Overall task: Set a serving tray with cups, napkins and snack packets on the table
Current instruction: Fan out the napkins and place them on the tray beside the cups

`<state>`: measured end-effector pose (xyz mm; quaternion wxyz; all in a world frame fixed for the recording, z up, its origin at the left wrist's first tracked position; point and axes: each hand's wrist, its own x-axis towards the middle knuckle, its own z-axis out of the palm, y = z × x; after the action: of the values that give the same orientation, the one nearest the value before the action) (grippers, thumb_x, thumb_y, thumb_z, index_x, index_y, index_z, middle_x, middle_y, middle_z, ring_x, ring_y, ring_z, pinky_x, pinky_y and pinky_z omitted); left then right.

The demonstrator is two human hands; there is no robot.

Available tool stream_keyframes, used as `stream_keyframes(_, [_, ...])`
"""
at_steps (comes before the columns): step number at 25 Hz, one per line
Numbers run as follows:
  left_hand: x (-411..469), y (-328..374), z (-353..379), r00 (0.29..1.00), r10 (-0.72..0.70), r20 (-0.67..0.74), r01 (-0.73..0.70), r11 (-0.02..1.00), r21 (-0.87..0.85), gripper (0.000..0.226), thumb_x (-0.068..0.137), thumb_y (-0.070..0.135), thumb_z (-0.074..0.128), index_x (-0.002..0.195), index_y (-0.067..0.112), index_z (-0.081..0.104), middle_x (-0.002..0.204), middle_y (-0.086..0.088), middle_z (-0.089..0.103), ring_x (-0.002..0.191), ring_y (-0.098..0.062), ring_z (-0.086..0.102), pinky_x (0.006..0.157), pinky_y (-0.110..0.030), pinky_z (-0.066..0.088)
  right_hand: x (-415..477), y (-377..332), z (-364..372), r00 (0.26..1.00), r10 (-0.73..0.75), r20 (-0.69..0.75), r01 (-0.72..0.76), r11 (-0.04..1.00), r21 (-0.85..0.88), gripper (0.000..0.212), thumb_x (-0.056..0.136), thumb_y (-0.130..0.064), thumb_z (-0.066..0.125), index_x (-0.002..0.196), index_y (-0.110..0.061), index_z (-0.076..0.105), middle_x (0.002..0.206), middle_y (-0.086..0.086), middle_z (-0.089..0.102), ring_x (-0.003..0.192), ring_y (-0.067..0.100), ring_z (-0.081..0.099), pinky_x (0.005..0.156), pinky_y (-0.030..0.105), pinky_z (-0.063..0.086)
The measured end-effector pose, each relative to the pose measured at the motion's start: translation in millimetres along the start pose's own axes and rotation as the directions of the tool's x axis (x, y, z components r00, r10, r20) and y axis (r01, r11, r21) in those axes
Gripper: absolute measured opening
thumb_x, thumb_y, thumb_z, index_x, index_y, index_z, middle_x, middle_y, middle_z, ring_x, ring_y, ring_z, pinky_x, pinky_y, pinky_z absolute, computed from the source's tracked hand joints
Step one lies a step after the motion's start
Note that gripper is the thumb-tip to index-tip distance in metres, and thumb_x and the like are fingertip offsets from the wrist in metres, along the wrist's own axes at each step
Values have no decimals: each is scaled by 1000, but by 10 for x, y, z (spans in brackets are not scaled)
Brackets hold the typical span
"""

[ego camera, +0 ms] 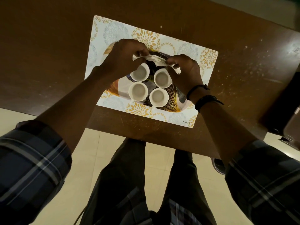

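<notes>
Several white cups [140, 72] stand close together on a dark, gold-patterned serving tray [174, 98]. The tray rests on a floral placemat [113, 28] on the brown table [48, 46]. Both hands hold a white napkin [152, 58] stretched between them just above the far cups. My left hand [125, 54] pinches its left end. My right hand [185, 70] pinches its right end. No snack packets are in view.
A dark flat object [282, 103] lies at the table's right edge. The table's near edge runs just in front of my legs, over a tiled floor [100, 153]. A round metal thing [219, 166] shows under the table at the right.
</notes>
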<state>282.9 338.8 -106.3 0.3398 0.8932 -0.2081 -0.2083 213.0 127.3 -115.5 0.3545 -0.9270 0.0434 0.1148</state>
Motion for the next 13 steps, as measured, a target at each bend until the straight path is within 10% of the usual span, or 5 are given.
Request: stream_keyframes(13, [-202,1460,679,997,71,0,-71,997,16,47,84,19,65,130,11,54,132,-13,54,127,-30,48,107,-41,39,-1042,461,-703,859,445,-253,-353,872,339,55,87,-20,67,136,-10,46,133,8,58,118,20,58,96,30,49])
